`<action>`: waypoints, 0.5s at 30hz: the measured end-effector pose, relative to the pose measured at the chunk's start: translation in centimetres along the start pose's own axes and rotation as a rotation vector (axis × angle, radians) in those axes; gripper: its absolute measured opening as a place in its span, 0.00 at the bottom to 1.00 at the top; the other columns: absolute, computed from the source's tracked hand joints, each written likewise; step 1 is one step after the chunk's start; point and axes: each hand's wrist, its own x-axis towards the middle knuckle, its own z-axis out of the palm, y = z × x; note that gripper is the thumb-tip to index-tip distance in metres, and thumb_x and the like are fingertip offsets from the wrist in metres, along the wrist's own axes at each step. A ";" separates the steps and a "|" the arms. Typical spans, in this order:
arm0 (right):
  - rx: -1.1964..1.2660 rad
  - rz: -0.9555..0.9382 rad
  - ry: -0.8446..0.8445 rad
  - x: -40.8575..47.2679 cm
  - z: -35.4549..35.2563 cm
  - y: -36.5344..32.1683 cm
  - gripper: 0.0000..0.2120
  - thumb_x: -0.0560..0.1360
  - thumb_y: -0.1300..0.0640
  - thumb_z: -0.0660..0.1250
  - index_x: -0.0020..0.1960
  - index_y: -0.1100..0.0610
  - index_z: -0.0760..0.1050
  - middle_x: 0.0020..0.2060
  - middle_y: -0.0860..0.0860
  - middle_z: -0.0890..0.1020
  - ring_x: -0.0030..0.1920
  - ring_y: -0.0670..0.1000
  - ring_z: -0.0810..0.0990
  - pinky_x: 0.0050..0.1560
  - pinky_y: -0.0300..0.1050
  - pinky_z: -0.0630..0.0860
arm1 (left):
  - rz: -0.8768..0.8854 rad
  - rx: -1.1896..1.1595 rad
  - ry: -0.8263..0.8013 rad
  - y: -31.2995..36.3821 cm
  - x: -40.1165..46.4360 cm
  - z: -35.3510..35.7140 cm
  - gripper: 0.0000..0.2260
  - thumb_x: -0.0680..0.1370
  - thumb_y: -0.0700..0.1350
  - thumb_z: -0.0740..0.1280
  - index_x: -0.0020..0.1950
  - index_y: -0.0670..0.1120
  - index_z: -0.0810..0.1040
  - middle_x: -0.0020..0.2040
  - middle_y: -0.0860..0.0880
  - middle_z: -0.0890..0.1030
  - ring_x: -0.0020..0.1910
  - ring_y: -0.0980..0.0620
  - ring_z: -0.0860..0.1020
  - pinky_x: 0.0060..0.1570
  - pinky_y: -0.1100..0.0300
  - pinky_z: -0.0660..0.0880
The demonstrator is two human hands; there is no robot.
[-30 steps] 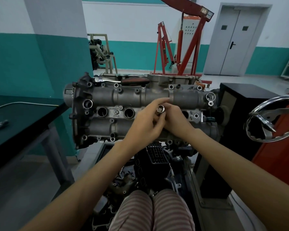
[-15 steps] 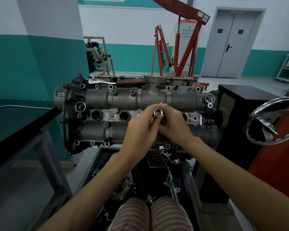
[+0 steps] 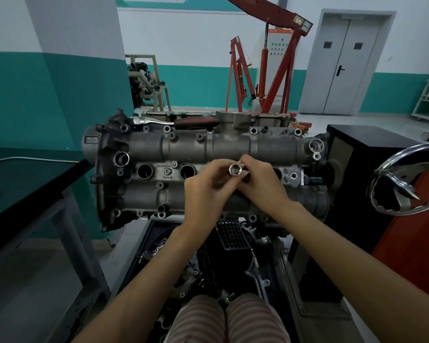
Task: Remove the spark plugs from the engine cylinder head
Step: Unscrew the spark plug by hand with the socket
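Grey cast-metal cylinder head [image 3: 233, 144] on its stand, both hands at its middle.
The left hand [image 3: 206, 191] and right hand [image 3: 263, 181] pinch a chrome socket [image 3: 235, 169] between curled fingertips, its open end toward the camera.

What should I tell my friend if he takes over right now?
Left hand and right hand: both pinch a shiny socket, open end toward the camera, over the cylinder head.
Wells: two open plug holes show left of the hands and look empty; another peeks out at their right.
Ratchet lies on the head's far edge.
Done: cannot tell how many plugs are out.
Left: finish with the socket, check remaining wells.
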 end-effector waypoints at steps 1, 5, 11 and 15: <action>0.006 -0.008 -0.017 0.0 0.0 0.0 0.10 0.73 0.56 0.67 0.51 0.59 0.72 0.43 0.55 0.79 0.44 0.54 0.77 0.45 0.44 0.71 | -0.009 -0.013 -0.007 0.1 0.1 -0.1 0.07 0.73 0.39 0.72 0.49 0.42 0.80 0.45 0.50 0.83 0.46 0.57 0.82 0.47 0.65 0.77; 0.111 -0.020 -0.053 0.3 -0.1 -0.2 0.09 0.73 0.64 0.66 0.49 0.53 0.70 0.46 0.58 0.79 0.48 0.56 0.77 0.48 0.44 0.71 | 0.109 0.147 -0.194 0.2 0.4 -0.7 0.15 0.75 0.38 0.67 0.62 0.43 0.76 0.57 0.53 0.79 0.56 0.59 0.77 0.55 0.67 0.73; 0.106 -0.076 -0.041 0.4 -0.1 -0.3 0.15 0.74 0.61 0.66 0.41 0.43 0.65 0.48 0.57 0.79 0.49 0.56 0.76 0.49 0.43 0.69 | 0.125 0.178 -0.124 -0.5 0.3 -0.7 0.12 0.76 0.36 0.66 0.59 0.42 0.79 0.52 0.57 0.79 0.52 0.66 0.77 0.52 0.74 0.70; 0.035 -0.091 -0.068 0.1 0.3 0.0 0.12 0.74 0.58 0.66 0.57 0.59 0.72 0.54 0.55 0.75 0.53 0.52 0.73 0.52 0.41 0.68 | 0.091 0.162 0.020 -0.4 0.4 -0.3 0.06 0.70 0.38 0.74 0.47 0.42 0.81 0.43 0.62 0.78 0.43 0.70 0.77 0.44 0.76 0.71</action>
